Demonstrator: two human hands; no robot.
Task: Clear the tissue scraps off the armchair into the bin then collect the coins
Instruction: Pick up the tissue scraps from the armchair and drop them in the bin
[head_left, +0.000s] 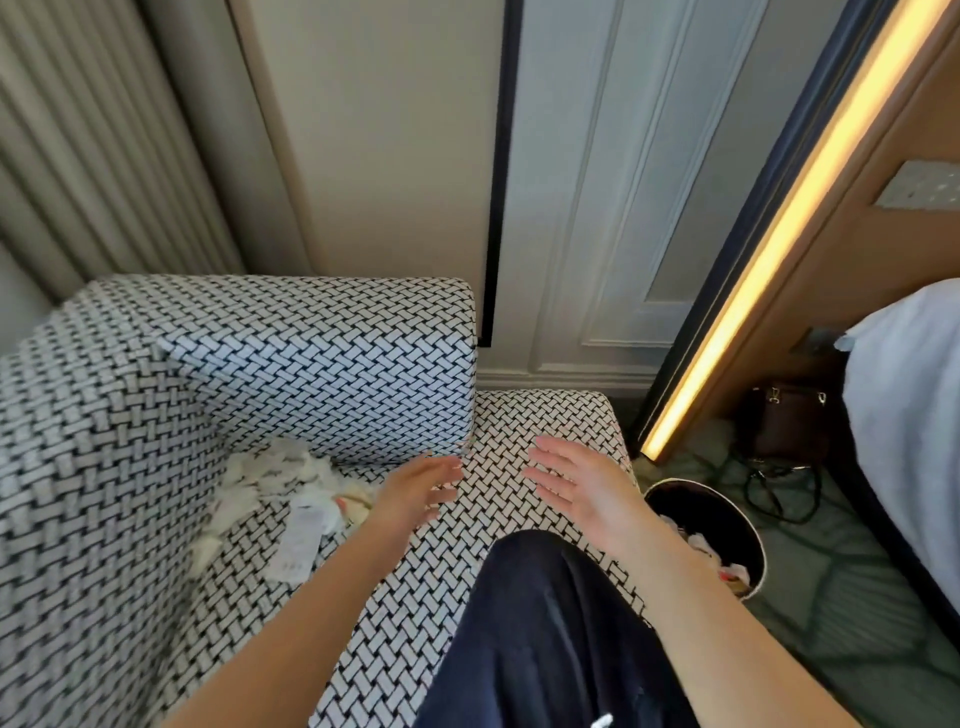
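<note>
Tissue scraps (280, 486) lie heaped on the armchair (130, 467) seat, left of centre. Left hand (418, 488) hovers just right of them, fingers spread, empty. Right hand (582, 488) likewise wide. Bin (727, 525) stands right, on the floor.

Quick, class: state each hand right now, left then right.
Left hand: open, fingers straight, holding nothing.
Right hand: open, fingers spread, holding nothing.

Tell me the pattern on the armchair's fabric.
The armchair has a black-and-white basket-weave pattern, clearest in the head view.
</note>
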